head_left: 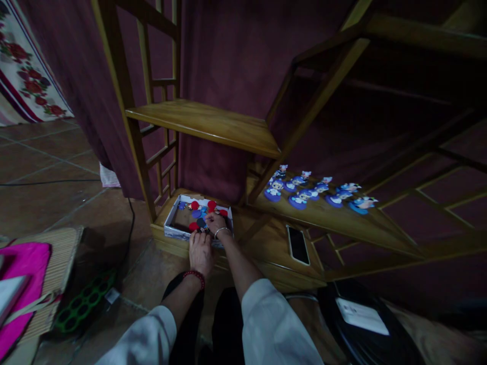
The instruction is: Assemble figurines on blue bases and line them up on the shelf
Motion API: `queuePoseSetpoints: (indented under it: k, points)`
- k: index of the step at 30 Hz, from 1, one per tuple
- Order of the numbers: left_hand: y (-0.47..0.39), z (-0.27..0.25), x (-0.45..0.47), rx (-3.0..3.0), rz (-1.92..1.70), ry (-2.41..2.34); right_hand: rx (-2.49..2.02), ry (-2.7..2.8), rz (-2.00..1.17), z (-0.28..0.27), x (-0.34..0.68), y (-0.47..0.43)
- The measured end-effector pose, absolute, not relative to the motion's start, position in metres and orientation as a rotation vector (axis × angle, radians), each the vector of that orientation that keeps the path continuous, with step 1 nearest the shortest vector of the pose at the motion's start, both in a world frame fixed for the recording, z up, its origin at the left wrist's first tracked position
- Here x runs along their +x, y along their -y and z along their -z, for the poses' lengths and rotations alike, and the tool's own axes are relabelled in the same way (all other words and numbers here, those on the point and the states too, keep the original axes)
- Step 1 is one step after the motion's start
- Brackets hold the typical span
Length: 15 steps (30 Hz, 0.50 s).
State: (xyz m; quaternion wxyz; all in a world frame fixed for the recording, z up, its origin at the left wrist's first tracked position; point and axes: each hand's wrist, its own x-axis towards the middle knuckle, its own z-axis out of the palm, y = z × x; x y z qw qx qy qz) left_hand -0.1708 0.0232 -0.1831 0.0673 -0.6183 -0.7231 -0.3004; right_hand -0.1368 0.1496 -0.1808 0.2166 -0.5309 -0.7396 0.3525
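Note:
A shallow cardboard box (178,232) with a patterned outer wall stands on the low wooden shelf. Inside it lie several small figurines (196,214) with red, blue and purple round bases. My left hand (201,252), with a red bead bracelet at the wrist, reaches over the front wall, its fingers bent at a figurine with a dark base. Above the box's right half is my right hand (216,223), wearing a pale bangle, its fingers drawn together among the figurines. What either hand grips is too small and partly hidden to make out.
Several blue-and-white figurines (300,197) stand in rows on the raised shelf to the right. A phone (298,245) lies on the lower shelf. A wooden ledge (205,121) juts out above the box. At lower left are a green holed object (85,301) and a pink cloth (28,268).

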Motion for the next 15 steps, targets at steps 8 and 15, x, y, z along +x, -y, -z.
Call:
queuePoseSetpoints:
  k: [8,15]
  points:
    - [-0.021,0.189,-0.171,-1.83,0.909,2.169,-1.38,1.65,-1.27,0.181,-0.129,-0.134]
    - [-0.018,0.179,-0.171,-1.803,1.054,2.237,-1.011,1.147,-1.683,0.18,-0.121,-0.118]
